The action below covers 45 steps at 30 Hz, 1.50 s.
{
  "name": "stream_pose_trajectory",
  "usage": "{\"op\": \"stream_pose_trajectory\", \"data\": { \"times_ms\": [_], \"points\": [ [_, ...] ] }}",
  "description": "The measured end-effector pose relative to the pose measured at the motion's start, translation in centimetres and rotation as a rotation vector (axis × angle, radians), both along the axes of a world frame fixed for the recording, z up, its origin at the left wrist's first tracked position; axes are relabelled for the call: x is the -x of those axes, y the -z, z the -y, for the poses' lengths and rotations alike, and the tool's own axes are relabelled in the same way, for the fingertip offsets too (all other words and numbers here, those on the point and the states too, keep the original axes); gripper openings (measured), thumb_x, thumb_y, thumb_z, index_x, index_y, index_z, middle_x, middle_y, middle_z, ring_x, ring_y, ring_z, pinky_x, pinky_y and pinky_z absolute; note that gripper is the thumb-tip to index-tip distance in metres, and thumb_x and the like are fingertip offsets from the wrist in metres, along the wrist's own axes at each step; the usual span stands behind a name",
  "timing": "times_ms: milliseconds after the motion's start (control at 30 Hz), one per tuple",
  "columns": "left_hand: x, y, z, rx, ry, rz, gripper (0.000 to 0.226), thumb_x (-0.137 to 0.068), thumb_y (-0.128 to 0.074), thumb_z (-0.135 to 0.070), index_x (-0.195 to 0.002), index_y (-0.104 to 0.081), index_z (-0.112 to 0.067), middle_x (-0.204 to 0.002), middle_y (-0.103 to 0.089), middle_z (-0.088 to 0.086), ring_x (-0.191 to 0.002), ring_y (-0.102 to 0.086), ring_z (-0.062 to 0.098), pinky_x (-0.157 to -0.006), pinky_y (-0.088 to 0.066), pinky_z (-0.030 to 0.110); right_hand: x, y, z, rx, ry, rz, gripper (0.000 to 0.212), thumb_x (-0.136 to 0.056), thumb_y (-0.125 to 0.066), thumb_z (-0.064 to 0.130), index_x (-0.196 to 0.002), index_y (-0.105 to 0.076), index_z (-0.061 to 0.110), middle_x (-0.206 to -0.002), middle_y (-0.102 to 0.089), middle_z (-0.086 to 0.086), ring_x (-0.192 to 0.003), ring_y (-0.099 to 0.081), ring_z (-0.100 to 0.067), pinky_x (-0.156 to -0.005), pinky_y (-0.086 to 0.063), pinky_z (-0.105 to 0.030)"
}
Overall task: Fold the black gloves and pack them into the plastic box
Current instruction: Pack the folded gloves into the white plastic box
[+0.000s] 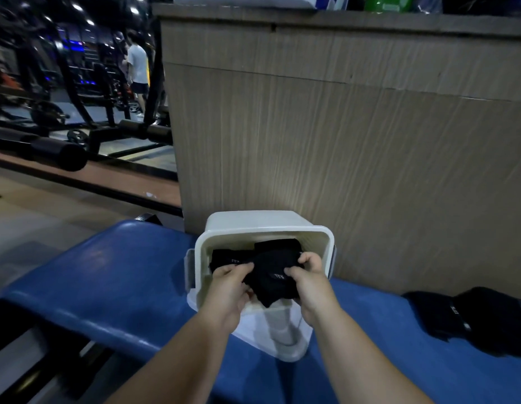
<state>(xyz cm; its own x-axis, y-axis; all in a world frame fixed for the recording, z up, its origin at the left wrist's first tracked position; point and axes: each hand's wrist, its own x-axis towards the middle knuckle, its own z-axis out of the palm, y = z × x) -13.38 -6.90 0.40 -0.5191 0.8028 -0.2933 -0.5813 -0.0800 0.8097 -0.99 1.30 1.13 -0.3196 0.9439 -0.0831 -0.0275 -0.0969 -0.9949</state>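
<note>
A white plastic box [317, 232] stands on a blue padded bench [113, 275], up against a wooden panel. A folded black glove [270, 279] hangs over the box's near rim, half inside. My left hand [230, 290] pinches its left edge and my right hand [310, 282] grips its right edge. Beneath it, more folded black gloves [278, 244] lie inside the box. On the bench at the right sits a loose pile of black gloves [475, 319].
The wooden counter wall [355, 141] rises right behind the box. A white lid [282, 336] lies under the box's near side. To the left are gym machines, a padded bar [52, 154] and a person standing far off.
</note>
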Motion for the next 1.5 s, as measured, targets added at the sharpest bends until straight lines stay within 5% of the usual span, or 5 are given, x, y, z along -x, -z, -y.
{"op": "stream_pose_trajectory", "data": {
  "times_ms": [200, 500, 833, 1100, 1500],
  "points": [
    [0.5, -0.8, 0.0, -0.08, -0.057, -0.089, 0.04, -0.092, -0.062, -0.019, -0.126, -0.041, -0.024, -0.112, -0.064, 0.009, -0.101, -0.064, 0.023, -0.093, -0.051, 0.042, 2.9, -0.9, 0.0, -0.136, 0.047, 0.096, 0.026, -0.088, -0.058, 0.004, -0.071, -0.049, 0.022, -0.068, -0.049, -0.001, -0.064, -0.045, -0.018, -0.059, -0.038, -0.032],
    [2.6, -1.2, -1.6, 0.065, -0.155, -0.476, 0.025, -0.086, -0.058, -0.027, -0.108, -0.054, -0.036, -0.1, -0.064, -0.012, -0.098, -0.06, 0.014, -0.094, -0.049, 0.04, 5.5, -2.0, -1.2, -0.312, -0.035, 0.285, 0.01, -0.089, -0.063, 0.019, -0.098, -0.059, 0.022, -0.094, -0.064, 0.005, -0.089, -0.061, -0.015, -0.078, -0.048, -0.027],
    [4.1, 0.6, -3.3, 0.323, -0.194, -0.849, 0.039, -0.099, -0.041, -0.029, -0.136, -0.039, -0.021, -0.13, -0.049, 0.009, -0.113, -0.051, 0.03, -0.095, -0.043, 0.038, 6.5, -2.1, -2.4, -0.673, -0.203, 0.923, 0.042, -0.089, -0.054, 0.039, -0.13, -0.048, 0.033, -0.13, -0.052, -0.001, -0.133, -0.029, -0.023, -0.104, -0.02, -0.033],
    [4.8, 1.9, -4.1, 0.495, -0.098, -1.059, 0.052, -0.1, -0.037, -0.028, -0.15, -0.024, -0.023, -0.158, -0.014, 0.004, -0.143, -0.023, 0.025, -0.116, -0.024, 0.041, 7.3, 0.2, -3.3, -0.862, -0.347, 1.112, 0.051, -0.094, -0.042, 0.048, -0.143, -0.037, 0.035, -0.148, -0.042, 0.007, -0.144, -0.012, -0.015, -0.116, 0.001, -0.044],
    [4.9, 2.6, -4.2, 0.553, -0.079, -1.219, 0.046, -0.096, -0.04, -0.026, -0.142, -0.036, -0.021, -0.152, -0.024, 0.001, -0.14, -0.024, 0.02, -0.116, -0.023, 0.04, 7.3, 1.1, -4.4, -0.884, -0.413, 1.176, 0.049, -0.098, -0.035, 0.047, -0.146, -0.031, 0.04, -0.158, -0.016, 0.008, -0.147, -0.001, -0.016, -0.118, 0.001, -0.046]
  ]
}}
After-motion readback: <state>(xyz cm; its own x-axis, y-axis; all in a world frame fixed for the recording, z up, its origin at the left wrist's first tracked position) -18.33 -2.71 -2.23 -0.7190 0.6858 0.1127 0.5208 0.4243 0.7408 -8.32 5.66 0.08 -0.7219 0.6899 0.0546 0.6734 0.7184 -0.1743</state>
